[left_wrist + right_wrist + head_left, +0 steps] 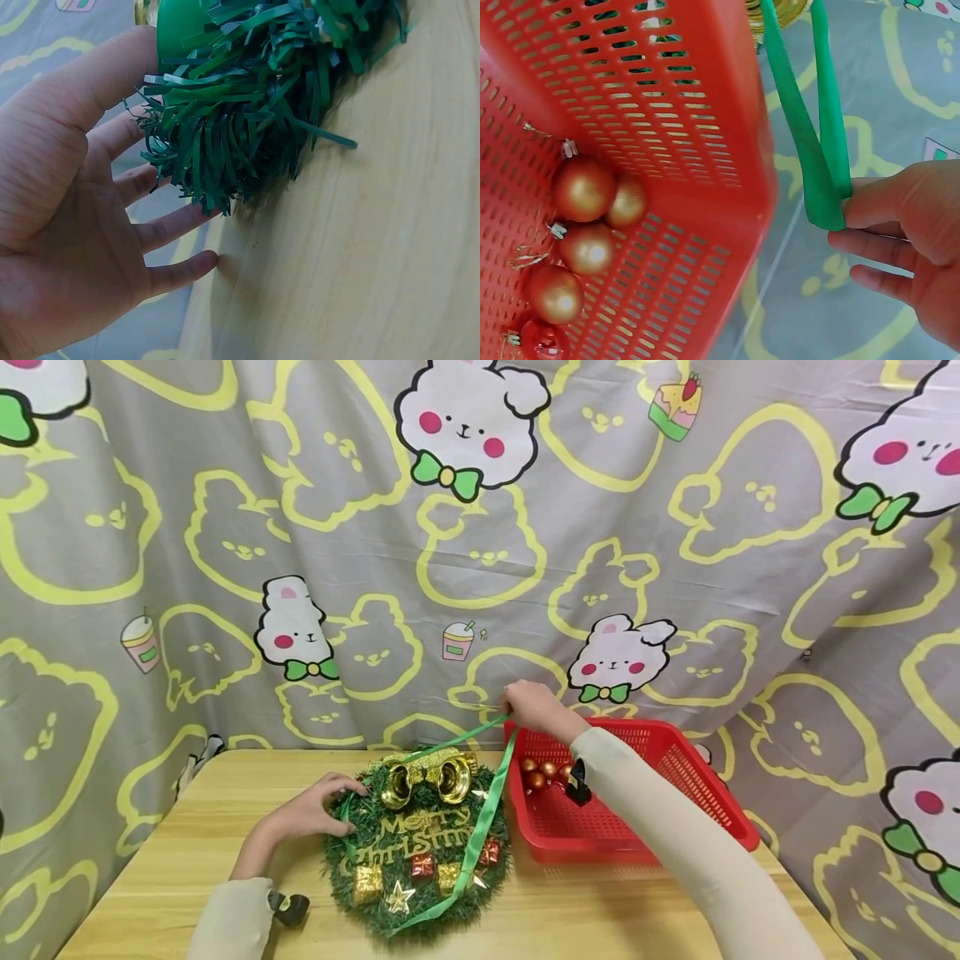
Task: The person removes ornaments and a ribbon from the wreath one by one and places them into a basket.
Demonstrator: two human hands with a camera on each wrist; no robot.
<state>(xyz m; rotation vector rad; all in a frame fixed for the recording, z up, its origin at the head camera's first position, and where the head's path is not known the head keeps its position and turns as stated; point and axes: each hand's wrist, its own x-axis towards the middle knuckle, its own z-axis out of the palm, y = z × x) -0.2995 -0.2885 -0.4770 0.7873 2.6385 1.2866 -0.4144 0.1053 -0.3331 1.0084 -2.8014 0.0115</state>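
Note:
A round green tinsel Christmas wreath [416, 914] lies on the table, with gold bells [453, 779], "Merry Christmas" lettering, small gift boxes and stars on it. My left hand [318, 810] rests against its left edge, fingers spread and fairly straight. In the left wrist view the thumb touches a green band on the tinsel [232, 112], and the tinsel partly hides the fingertips. Raised above the basket's back left corner, my right hand [536, 706] pinches a green ribbon [480, 835]. One length of ribbon slants to the wreath's top; another hangs across its right side.
To the wreath's right stands a red perforated basket [585, 853]. Several gold and red bauble ornaments [585, 187] lie inside it. A light wooden table [202, 810] carries everything, and a grey patterned curtain [360, 552] hangs behind.

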